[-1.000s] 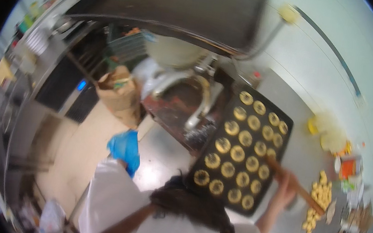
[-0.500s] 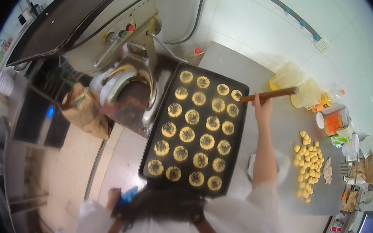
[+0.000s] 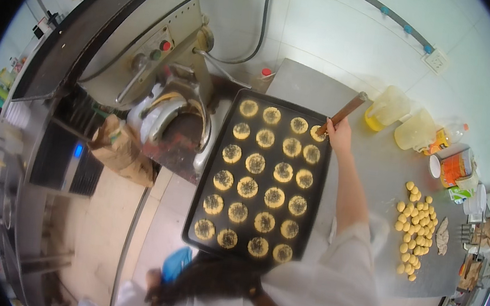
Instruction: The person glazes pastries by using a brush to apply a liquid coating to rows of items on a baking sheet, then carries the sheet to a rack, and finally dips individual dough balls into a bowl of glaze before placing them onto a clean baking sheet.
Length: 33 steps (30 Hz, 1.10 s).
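My right hand (image 3: 339, 133) is closed round a brown wooden rolling pin (image 3: 346, 111), held at a slant. Its lower end rests on or just over the dough round (image 3: 318, 133) at the far right corner of a black baking tray (image 3: 321, 180). Flat yellow dough rounds (image 3: 274, 197) with dark seeds on top fill the tray in rows. My left hand (image 3: 153, 278), low at the left, is closed at a blue plastic container (image 3: 177, 263). Dark hair and the lower position partly hide that hand and container.
Many small yellow dough balls (image 3: 416, 230) lie on the steel table (image 3: 375, 174) at right. Behind them stand plastic jugs (image 3: 415, 130), a bottle (image 3: 455, 130) and packages. A large machine (image 3: 173, 42) and a paper bag (image 3: 122, 150) are at left.
The rolling pin has tilted more upright, its lower end staying at the corner dough round. The blue container shows more beside my left hand. The whole view has shifted slightly.
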Tool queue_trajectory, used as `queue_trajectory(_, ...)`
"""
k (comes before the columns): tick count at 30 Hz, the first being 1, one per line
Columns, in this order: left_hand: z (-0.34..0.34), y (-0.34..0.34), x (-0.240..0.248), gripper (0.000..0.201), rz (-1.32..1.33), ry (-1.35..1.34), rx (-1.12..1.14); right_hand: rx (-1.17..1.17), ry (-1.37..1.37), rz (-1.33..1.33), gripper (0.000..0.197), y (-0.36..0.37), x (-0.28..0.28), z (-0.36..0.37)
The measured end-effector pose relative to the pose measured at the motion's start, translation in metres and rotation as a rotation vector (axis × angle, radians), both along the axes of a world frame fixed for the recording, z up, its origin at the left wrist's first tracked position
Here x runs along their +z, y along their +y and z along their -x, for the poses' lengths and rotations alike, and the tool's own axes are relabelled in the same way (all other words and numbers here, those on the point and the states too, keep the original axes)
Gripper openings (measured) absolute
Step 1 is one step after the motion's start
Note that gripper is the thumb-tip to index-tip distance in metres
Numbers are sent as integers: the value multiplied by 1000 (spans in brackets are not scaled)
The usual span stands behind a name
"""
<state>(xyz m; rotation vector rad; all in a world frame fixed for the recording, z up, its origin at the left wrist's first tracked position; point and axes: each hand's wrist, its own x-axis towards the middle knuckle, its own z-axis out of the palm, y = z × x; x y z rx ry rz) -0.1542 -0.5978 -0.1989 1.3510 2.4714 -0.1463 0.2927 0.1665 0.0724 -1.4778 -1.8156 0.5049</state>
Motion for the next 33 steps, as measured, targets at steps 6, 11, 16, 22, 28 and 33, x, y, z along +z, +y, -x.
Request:
queue_trajectory(6,-5,28,26,15,-107,-181,175,6,-93,0,38,8,-2,-9)
queue_trajectory(11,8,14,3,13,-51,-54,12,-9,-81,-39,42,16,-19,-5)
queue_trajectory(16,7,15,7,11,-132,-337,336,1,-111,10,44,17,-12,-6)
queue_trajectory(22,3,15,2,13,19,-35,-99,8,-117,16,38,16,-13,-4)
queue_trajectory(28,-2,39,26,15,21,-142,-31,74,87,19,37,18,17,9)
queue_trajectory(33,0,32,13,15,-8,-388,254,100,-74,-50,38,19,-5,38)
